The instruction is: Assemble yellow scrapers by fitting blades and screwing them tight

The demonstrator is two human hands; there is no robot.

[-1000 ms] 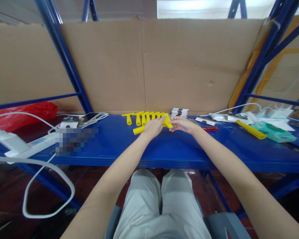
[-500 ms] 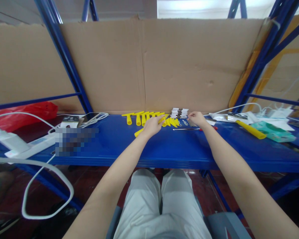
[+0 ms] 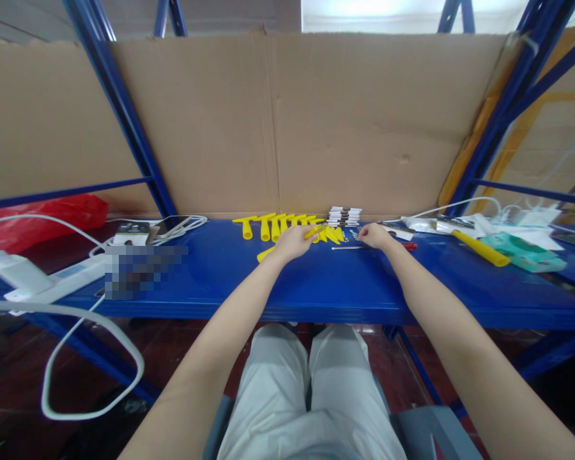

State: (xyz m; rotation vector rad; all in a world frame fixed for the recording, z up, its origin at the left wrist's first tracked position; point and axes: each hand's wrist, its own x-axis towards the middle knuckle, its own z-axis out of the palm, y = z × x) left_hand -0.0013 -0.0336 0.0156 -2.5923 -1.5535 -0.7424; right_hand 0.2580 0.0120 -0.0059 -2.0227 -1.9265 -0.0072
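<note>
A: Against the picture half a second back, what's different in the head view?

B: The right hand (image 3: 374, 236) has come nearer along the blue shelf (image 3: 326, 287), off the stack of small cards (image 3: 345, 216) behind it. The left hand (image 3: 292, 243) has hardly moved.

A: And the fingers?

B: The left ones are curled round a yellow tube (image 3: 268, 252), in front of the row of yellow tubes (image 3: 282, 225). The right fingertips are pinched by the thin metal rod (image 3: 359, 247); whether they hold anything is too small to tell.

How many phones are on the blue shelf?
1 that I can tell: a phone lies face up at the back left of the blue shelf, beside coiled white cables. Clutter could hide others.
</note>
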